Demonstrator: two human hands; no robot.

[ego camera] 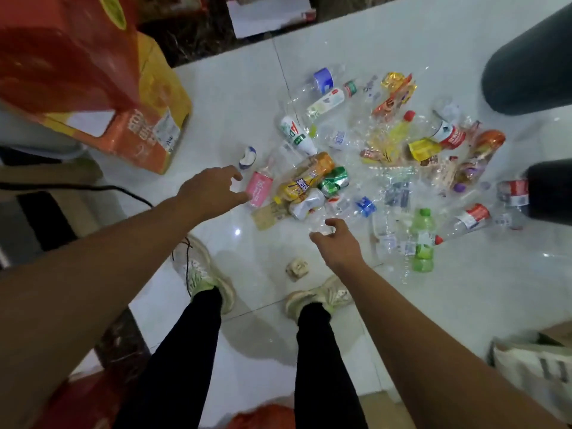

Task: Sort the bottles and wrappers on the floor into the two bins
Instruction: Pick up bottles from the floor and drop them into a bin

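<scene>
A heap of plastic bottles and wrappers lies on the white tiled floor. My left hand (213,188) hovers with spread fingers just left of a pink-labelled bottle (259,187), holding nothing. Beside that bottle lie an orange-yellow bottle (306,178) and a green can (334,181). My right hand (337,243) reaches with loose fingers over a clear crushed bottle (328,219) at the heap's near edge; whether it touches is unclear. Two dark bins stand at the right, one far (532,63) and one nearer (554,193).
An orange carton (145,134) stands at the left beside a black cable (93,188). A small crumpled scrap (297,269) lies by my shoes (204,274). A green-labelled bottle (422,239) and red-labelled clear bottles (473,216) lie toward the right. A white bag (532,370) sits at lower right.
</scene>
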